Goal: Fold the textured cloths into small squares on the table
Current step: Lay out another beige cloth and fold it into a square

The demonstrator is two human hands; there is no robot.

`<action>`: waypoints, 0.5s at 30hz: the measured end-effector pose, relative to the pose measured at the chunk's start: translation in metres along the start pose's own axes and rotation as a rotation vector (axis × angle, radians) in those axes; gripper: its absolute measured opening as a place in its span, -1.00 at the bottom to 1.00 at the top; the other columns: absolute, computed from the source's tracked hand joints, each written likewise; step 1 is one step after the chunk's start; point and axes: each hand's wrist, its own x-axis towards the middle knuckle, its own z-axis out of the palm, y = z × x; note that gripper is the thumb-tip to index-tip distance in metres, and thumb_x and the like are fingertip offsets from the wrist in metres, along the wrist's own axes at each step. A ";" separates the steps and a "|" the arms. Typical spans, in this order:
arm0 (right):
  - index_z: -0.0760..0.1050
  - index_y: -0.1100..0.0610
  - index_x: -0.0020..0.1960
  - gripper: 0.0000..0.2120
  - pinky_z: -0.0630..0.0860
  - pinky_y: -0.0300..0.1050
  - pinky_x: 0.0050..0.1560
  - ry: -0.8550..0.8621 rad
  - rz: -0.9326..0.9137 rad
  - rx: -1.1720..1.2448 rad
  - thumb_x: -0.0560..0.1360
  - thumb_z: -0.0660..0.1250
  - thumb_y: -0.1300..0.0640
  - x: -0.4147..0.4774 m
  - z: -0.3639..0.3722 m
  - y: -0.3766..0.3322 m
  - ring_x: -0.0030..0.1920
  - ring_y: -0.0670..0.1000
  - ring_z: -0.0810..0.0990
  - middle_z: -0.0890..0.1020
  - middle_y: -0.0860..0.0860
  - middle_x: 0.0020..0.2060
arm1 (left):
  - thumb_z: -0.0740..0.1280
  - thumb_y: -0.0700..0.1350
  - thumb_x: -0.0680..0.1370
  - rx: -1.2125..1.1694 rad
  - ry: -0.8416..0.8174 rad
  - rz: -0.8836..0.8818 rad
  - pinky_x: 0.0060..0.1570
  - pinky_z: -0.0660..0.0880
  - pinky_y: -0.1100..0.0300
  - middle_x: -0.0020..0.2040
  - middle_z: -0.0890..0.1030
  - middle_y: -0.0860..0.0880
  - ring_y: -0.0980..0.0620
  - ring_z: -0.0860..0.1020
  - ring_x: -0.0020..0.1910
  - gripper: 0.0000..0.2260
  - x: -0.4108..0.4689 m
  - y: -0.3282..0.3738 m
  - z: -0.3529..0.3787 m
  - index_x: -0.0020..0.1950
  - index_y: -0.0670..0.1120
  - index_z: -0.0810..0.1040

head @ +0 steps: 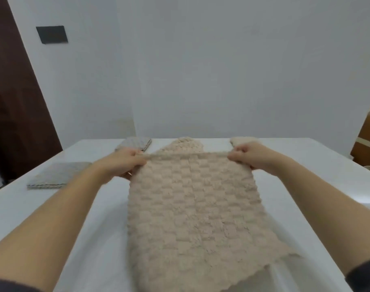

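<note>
Beige waffle-textured cloth (192,207) stretched between my two hands over the white table (318,186), its far hem pulled taut and level while the rest ran down toward me; whether that lower part lay on the table or just above it I could not tell through the blur. My left hand (125,163) pinched the far left corner and my right hand (249,157) the far right one, fingers curled round the hem on both sides. The long axis pointed straight away from me, held edge farthest, loose edge nearest my body, both hands equally far out. I judged the next fold would depend on bringing that far hem back along this axis. The near grey folded cloth (57,175) and far grey folded cloth (135,143) lay to my left.
</note>
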 end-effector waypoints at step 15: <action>0.30 0.07 0.46 -0.59 0.16 -0.07 0.41 0.399 -0.160 -0.747 0.62 0.13 0.12 0.037 0.103 0.067 0.45 -0.01 0.27 0.33 -0.01 0.45 | 0.15 -0.14 0.60 0.745 0.580 0.127 0.26 0.30 0.06 0.35 0.39 -0.07 -0.05 0.37 0.31 -0.63 0.044 -0.071 0.114 0.42 -0.08 0.30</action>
